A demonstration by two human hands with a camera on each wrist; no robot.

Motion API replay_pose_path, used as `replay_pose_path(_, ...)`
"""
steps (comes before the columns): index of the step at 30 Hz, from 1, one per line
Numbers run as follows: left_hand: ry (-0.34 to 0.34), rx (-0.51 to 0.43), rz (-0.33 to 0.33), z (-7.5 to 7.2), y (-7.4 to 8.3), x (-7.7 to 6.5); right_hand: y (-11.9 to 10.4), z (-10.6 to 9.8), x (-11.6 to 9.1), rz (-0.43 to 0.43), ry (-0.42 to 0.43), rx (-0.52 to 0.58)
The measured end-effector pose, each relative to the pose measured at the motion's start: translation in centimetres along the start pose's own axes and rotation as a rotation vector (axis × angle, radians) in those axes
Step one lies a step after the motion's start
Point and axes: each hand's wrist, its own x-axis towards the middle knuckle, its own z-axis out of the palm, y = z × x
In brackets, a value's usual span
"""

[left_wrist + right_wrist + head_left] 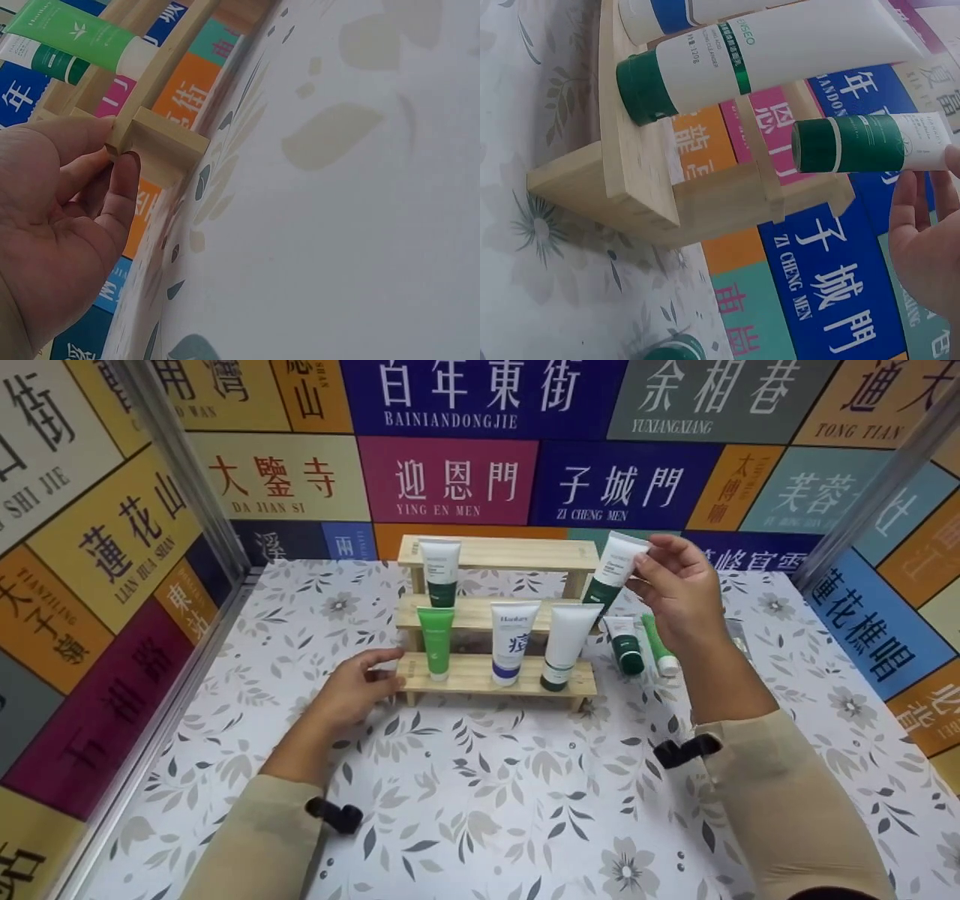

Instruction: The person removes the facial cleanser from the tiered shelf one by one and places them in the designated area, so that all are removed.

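Right hand (681, 592) pinching a two-tone tube (616, 562) by its white end, cap (815, 146) down and tilted, at the right end of the rack (502, 553)! Left hand (358, 688) grips the rack's bottom step (472, 676), left end. Upright along that step: green tube (436, 641), blue-capped tube (512, 634), white tube (568, 637). A matching tube (441, 566) stands on the rack's middle step (476, 615), at left, and two more tubes (625, 643) lie right of the rack, on the table (465, 780)

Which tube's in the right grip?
The white tube with a dark green lower part, tilted by the rack's right end: the only one the right hand holds. Its look-alike stands on the middle step.
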Motion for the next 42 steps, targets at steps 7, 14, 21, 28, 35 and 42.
replay_pose_path(7, -0.007, 0.007, -0.034, -0.2, 0.0, 0.1, -0.2, -2.2, -1.0, 0.031, 0.07, 0.102)
replay_pose_path(14, -0.005, 0.024, -0.026, -0.3, 0.0, 0.1, 0.6, -4.3, -2.3, 0.046, 0.096, 0.121)
replay_pose_path(21, 0.008, 0.01, 0.001, -0.2, 0.1, -0.2, 1.4, -6.1, -3.5, 0.065, 0.072, 0.082)
replay_pose_path(28, 0.006, 0.027, -0.015, -0.3, 0.2, -0.2, 2.2, -7.4, -4.0, 0.122, 0.063, 0.01)
replay_pose_path(35, 0.014, 0.022, 0.004, -0.3, 0.1, -0.2, 3.3, -8.2, -4.5, 0.167, 0.031, -0.028)
replay_pose_path(42, 0.0, 0.024, -0.023, -0.1, 0.1, -0.1, 4.4, -8.9, -5.0, 0.217, 0.012, -0.072)
